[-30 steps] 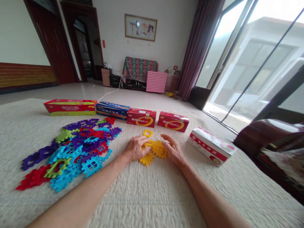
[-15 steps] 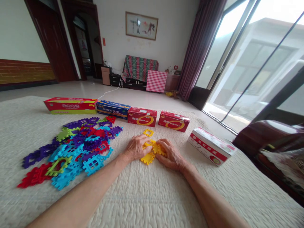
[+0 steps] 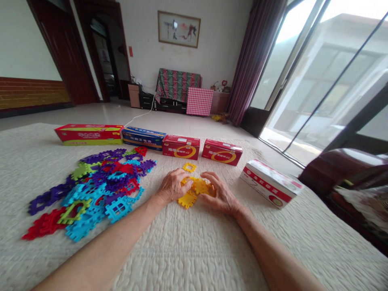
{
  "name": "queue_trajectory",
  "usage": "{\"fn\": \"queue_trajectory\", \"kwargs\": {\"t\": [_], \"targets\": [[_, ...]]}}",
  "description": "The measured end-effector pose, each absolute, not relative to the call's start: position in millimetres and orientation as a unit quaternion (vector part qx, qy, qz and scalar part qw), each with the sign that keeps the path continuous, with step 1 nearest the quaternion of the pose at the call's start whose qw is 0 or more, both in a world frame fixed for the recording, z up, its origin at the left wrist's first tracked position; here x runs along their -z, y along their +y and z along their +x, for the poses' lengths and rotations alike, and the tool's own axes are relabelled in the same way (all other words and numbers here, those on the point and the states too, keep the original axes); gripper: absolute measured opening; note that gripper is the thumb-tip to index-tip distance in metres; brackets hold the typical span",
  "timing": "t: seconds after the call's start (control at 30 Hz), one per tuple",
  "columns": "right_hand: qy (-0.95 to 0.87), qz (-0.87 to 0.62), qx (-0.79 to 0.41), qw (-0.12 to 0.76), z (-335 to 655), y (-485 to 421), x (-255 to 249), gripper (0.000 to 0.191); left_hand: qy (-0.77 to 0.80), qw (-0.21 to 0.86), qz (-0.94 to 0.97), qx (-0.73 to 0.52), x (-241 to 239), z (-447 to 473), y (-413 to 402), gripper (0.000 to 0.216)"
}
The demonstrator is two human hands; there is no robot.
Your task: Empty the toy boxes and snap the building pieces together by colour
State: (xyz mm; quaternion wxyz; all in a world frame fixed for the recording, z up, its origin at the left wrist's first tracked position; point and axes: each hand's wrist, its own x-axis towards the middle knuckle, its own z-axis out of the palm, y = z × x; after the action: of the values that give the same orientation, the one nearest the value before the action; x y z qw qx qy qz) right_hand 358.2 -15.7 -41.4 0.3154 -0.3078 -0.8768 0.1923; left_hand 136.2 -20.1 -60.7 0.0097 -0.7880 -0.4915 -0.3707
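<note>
Yellow plastic interlocking tiles [image 3: 187, 200] with notched edges lie together on the quilted cover in front of me. My left hand [image 3: 173, 186] is closed at their left side, its thumb and fingertips gripping a tile that it partly covers. On the other side, my right hand [image 3: 222, 195] has its thumb and fingers parted around another yellow tile [image 3: 200, 186], and it does not appear to grip it. A square yellow frame tile [image 3: 189, 167] lies by itself just beyond my hands. Whether the grouped tiles are joined, I cannot tell.
To the left spreads a pile of purple, red, green and blue tiles [image 3: 118, 208]. Behind stand a red and green box [image 3: 91, 135], a blue box [image 3: 144, 138] and two red boxes [image 3: 181, 147]. A white and red box [image 3: 270, 184] sits at the right.
My right hand has loosened, its thumb and fingers spreading away from the yellow tile. My left hand keeps its place on the tiles. The view has shifted slightly.
</note>
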Motion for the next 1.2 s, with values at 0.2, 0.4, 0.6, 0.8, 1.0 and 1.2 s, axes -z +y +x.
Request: {"fn": "queue_trajectory", "kwargs": {"t": [0.2, 0.4, 0.6, 0.8, 1.0, 1.2], "targets": [[-0.888, -0.309, -0.160, 0.301, 364, -18, 36, 0.056, -0.485, 0.009, -0.789, 0.376, 61, 136, -20, 0.017], [-0.873, -0.338, -0.194, 0.292, 362, -20, 33, 0.047, -0.487, 0.011, -0.792, 0.368, 61, 137, -20, 0.016], [-0.813, -0.383, -0.211, 0.384, 371, -4, 43, 0.040, -0.486, 0.009, -0.794, 0.366, 62, 137, -19, 0.016], [-0.791, -0.475, -0.110, 0.369, 376, 14, 54, 0.046, -0.488, 0.012, -0.795, 0.360, 62, 137, -19, 0.016], [-0.796, -0.510, -0.096, 0.310, 380, 9, 50, 0.053, -0.487, 0.011, -0.795, 0.362, 63, 137, -19, 0.017], [-0.801, -0.513, -0.082, 0.298, 380, 14, 54, 0.037, -0.484, 0.009, -0.798, 0.359, 64, 137, -18, 0.015]]}}
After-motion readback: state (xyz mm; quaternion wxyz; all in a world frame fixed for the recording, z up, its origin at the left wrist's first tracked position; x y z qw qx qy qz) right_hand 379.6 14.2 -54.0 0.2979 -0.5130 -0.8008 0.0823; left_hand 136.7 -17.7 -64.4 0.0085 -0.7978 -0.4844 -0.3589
